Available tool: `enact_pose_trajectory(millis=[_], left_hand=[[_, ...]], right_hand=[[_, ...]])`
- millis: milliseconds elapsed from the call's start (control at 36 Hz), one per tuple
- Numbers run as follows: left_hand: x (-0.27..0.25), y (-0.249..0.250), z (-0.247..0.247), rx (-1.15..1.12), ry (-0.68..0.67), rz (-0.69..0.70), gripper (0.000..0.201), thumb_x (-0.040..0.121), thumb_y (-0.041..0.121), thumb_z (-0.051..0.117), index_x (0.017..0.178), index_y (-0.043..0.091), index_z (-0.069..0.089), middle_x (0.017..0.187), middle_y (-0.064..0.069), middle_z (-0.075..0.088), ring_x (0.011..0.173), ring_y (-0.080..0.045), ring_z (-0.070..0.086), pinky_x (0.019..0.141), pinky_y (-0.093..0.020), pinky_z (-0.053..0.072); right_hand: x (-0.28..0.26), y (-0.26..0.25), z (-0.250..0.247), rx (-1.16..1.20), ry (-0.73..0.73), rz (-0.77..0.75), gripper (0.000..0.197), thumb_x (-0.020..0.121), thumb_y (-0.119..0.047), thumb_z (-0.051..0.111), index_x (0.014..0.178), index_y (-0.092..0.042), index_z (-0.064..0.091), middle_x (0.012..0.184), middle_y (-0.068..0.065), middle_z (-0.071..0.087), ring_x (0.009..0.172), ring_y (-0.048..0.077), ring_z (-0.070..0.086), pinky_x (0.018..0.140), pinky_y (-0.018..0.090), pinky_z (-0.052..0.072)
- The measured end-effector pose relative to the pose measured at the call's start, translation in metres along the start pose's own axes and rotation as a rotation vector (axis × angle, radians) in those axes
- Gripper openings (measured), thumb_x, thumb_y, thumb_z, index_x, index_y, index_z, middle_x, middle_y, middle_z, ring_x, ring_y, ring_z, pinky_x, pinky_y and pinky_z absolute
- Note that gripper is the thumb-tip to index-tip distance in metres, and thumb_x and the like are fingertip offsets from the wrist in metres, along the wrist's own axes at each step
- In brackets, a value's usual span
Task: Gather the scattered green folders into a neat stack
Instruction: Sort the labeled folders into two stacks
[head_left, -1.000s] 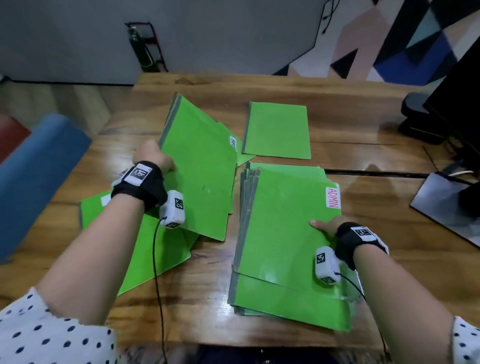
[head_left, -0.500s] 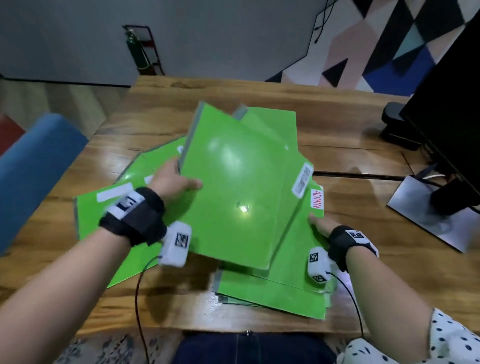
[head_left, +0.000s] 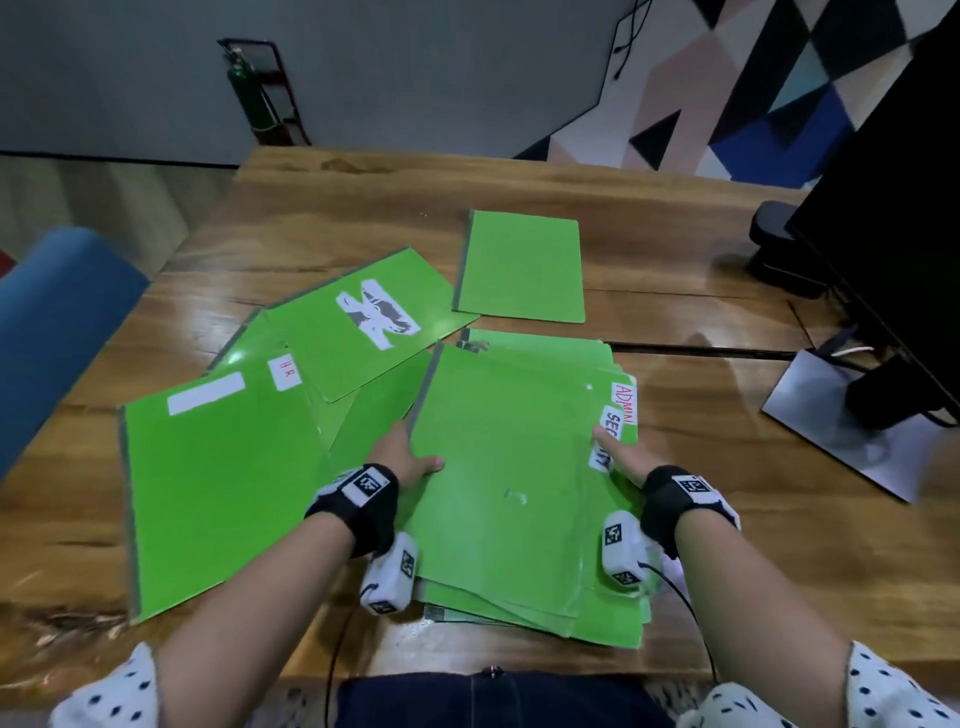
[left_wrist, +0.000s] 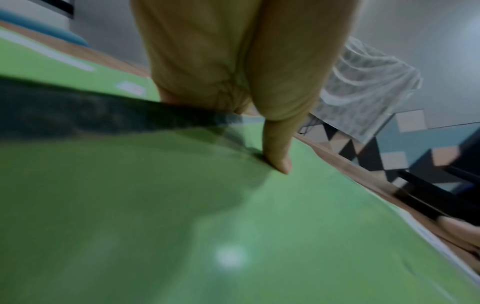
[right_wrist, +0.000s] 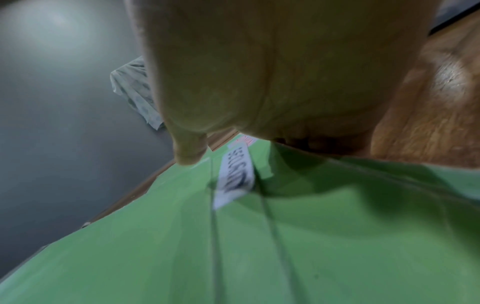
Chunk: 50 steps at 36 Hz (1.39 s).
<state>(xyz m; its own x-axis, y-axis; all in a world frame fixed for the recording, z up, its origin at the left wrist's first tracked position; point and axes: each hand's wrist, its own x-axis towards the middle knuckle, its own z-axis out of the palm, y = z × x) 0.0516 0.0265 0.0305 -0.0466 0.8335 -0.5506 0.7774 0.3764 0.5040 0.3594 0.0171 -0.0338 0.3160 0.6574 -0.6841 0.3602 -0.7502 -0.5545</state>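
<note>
A stack of green folders (head_left: 613, 618) lies at the near centre-right of the wooden table (head_left: 727, 545). Its top folder (head_left: 509, 467) sits slightly askew. My left hand (head_left: 410, 460) pinches that folder's left edge, thumb (left_wrist: 279, 160) on top and fingers under it. My right hand (head_left: 618, 457) holds the stack's right edge beside the SECURITY label (right_wrist: 235, 174), with its thumb (right_wrist: 189, 152) over the top and its fingers hidden below. Loose folders lie to the left: a large one (head_left: 223, 493), an HR-labelled one (head_left: 283, 371) and one with a torn white patch (head_left: 374, 317). A single folder (head_left: 519, 270) lies beyond.
A black monitor (head_left: 893, 208) on a grey stand base (head_left: 852, 431) occupies the right side of the table. A blue chair (head_left: 52, 322) stands off the left edge. Bare wood shows at the back and at the near right.
My left hand carried the folder rightward and lowered it flat onto the stack. My right hand stayed at the stack's right edge. The loose folders on the left are uncovered.
</note>
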Motion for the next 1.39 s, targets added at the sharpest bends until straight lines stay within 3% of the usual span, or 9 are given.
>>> enact_pose_trajectory(millis=[194,306,389,667,805,972,1139,1250,1389], left_hand=[[-0.011,0.023,0.050,0.001,-0.031,-0.081,0.075,0.091,0.031,0.060,0.145,0.002,0.017,0.143,-0.018,0.041,0.125,-0.032,0.049,0.097,-0.034,0.044],[-0.012,0.019,0.052,0.180,-0.125,0.034,0.091,0.091,0.054,0.047,0.152,0.007,-0.003,0.159,-0.015,0.003,0.145,-0.033,0.018,0.115,-0.048,0.024],[0.003,-0.001,0.025,0.210,-0.090,0.076,0.073,0.093,0.062,0.029,0.148,0.014,0.025,0.154,-0.015,0.026,0.135,-0.033,0.038,0.111,-0.049,0.031],[0.024,-0.107,-0.017,0.369,0.124,-0.362,0.090,0.090,0.067,0.030,0.153,0.011,-0.001,0.158,-0.018,-0.011,0.145,-0.040,-0.003,0.114,-0.060,0.011],[-0.004,-0.082,0.000,0.499,0.091,-0.208,0.079,0.092,0.065,0.028,0.145,0.007,0.030,0.147,-0.024,0.035,0.123,-0.036,0.051,0.095,-0.043,0.049],[0.006,-0.101,-0.033,0.160,0.253,-0.264,0.050,0.091,0.037,0.058,0.128,0.005,0.048,0.121,-0.014,0.058,0.091,-0.025,0.054,0.074,-0.032,0.046],[0.024,-0.161,-0.061,-0.129,0.305,-0.770,0.141,0.032,0.051,0.091,0.146,0.004,0.025,0.150,-0.022,0.026,0.134,-0.043,0.032,0.108,-0.053,0.033],[0.019,-0.162,-0.063,-0.206,0.346,-0.836,0.150,0.040,0.047,0.091,0.152,0.007,-0.001,0.156,-0.020,0.009,0.140,-0.041,0.022,0.110,-0.053,0.029],[0.001,-0.143,-0.065,-0.235,0.573,-0.784,0.121,0.053,0.039,0.091,0.144,0.011,0.017,0.146,-0.023,0.024,0.131,-0.042,0.033,0.102,-0.056,0.034]], right_hand=[[0.004,-0.005,0.003,-0.140,0.021,0.044,0.126,0.047,-0.077,0.073,0.142,-0.004,0.033,0.139,0.016,0.048,0.115,0.029,0.054,0.088,0.034,0.044],[0.002,-0.009,0.002,-0.323,0.053,0.074,0.113,0.068,-0.065,0.072,0.145,0.002,0.026,0.148,0.019,0.038,0.130,0.032,0.047,0.101,0.037,0.042],[0.000,-0.013,0.003,-0.373,0.053,0.080,0.110,0.068,-0.067,0.070,0.144,0.003,0.029,0.146,0.019,0.041,0.127,0.033,0.049,0.099,0.038,0.044],[0.000,-0.018,0.005,-0.456,0.048,0.085,0.113,0.071,-0.071,0.062,0.146,0.005,0.024,0.148,0.021,0.039,0.128,0.033,0.048,0.098,0.037,0.044],[-0.003,-0.023,0.004,-0.502,0.046,0.091,0.111,0.075,-0.070,0.059,0.147,0.005,0.021,0.151,0.021,0.033,0.132,0.034,0.044,0.102,0.039,0.042],[-0.010,-0.026,0.003,-0.533,0.055,0.093,0.108,0.077,-0.069,0.059,0.147,0.004,0.023,0.151,0.021,0.033,0.132,0.034,0.044,0.104,0.040,0.041],[-0.018,-0.031,0.003,-0.585,0.042,0.087,0.097,0.081,-0.067,0.055,0.144,0.003,0.033,0.148,0.021,0.037,0.129,0.034,0.047,0.103,0.040,0.041],[-0.023,-0.034,0.003,-0.595,0.037,0.090,0.092,0.083,-0.066,0.053,0.142,0.003,0.036,0.148,0.021,0.038,0.129,0.034,0.046,0.105,0.041,0.041],[-0.029,-0.036,0.004,-0.581,0.033,0.090,0.097,0.080,-0.067,0.056,0.144,0.003,0.033,0.148,0.021,0.037,0.130,0.035,0.046,0.106,0.042,0.041]])
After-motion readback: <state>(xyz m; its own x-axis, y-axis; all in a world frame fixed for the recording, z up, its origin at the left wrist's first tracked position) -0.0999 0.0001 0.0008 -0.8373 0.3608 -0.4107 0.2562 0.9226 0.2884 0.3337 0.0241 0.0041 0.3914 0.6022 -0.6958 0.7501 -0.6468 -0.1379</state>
